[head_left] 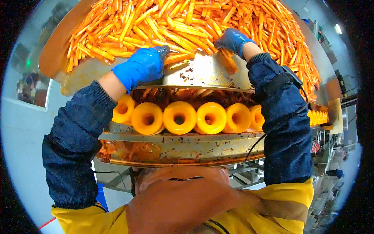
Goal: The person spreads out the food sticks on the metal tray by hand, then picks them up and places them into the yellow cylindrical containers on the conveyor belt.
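A large heap of orange, oily-looking sticks (183, 29) lies on a metal tray (206, 72) in front of me. My left hand (146, 64), in a blue glove, is closed at the near edge of the heap. Orange sticks (179, 58) jut out to the right from its fingers. My right hand (235, 41), also gloved, curls over the heap's near edge with its fingers closed. A few sticks (229, 62) slant down below it over the bare metal; its fingertips are partly hidden. Dark sauce stains show on both gloves.
Below the tray's edge runs a row of yellow funnel-shaped cups (179, 117), several of them, with round openings. Under them is a metal ledge (194, 150) spotted with dark bits. A thin black cable (255, 148) hangs by my right sleeve. My brown apron (179, 195) is close to the ledge.
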### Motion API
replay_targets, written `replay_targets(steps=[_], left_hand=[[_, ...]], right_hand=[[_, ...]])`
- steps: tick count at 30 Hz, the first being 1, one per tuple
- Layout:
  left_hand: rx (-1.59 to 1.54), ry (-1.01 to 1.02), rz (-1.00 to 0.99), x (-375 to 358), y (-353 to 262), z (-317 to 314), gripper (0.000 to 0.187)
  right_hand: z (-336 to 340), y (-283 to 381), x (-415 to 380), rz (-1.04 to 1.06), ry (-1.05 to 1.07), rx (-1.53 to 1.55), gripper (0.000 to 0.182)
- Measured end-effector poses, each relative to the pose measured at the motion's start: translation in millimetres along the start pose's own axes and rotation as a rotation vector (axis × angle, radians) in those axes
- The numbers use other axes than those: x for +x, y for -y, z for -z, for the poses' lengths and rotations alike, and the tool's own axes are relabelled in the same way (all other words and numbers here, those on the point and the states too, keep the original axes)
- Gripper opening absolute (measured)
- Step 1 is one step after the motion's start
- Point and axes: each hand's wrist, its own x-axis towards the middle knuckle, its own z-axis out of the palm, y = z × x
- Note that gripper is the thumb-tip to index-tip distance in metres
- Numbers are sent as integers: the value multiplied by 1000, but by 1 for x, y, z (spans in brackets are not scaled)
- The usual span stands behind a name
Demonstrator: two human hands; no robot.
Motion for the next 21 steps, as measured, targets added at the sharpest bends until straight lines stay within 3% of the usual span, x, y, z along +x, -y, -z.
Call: replay_targets(steps=[3,4,6,7,8,9,10,12,14,15,17,18,21], left_hand=[[-34,17,-38,-7,-2,1,31],[-38,17,-39,-11,3,-3,31],[-259,-429,-136,-19,18,-20,33],[-329,-565,-68,-24,16,-21,35],[-329,-568,-66,-28,18,-20,35],[-590,-537,68,-33,14,-10,34],[-850,-501,202,-38,11,-1,34],[-946,-547,187,-49,7,4,34],[-1210,-607,223,-58,4,5,32],[-1228,-619,212,-63,4,5,33],[-1237,-661,223,-76,-7,10,33],[-1247,-694,232,-83,-12,12,34],[-1386,-714,287,-103,-9,3,33]], right_hand=[[-2,-6,-17,129,9,-47,44],[-7,-20,-21,142,26,213,47],[-9,-46,-32,87,-79,374,47],[-2,-40,-52,51,-106,598,44],[4,-36,-77,15,-133,821,42],[5,-30,-97,10,-231,955,38],[-1,-30,-111,233,-334,1114,35],[-21,-30,-140,637,-808,568,31],[-37,10,-174,320,-527,1539,29],[-50,17,-178,219,-416,1677,30],[-72,49,-201,102,-411,1602,26],[-86,47,-203,32,-259,1427,25],[-105,51,-215,19,-303,1386,21]])
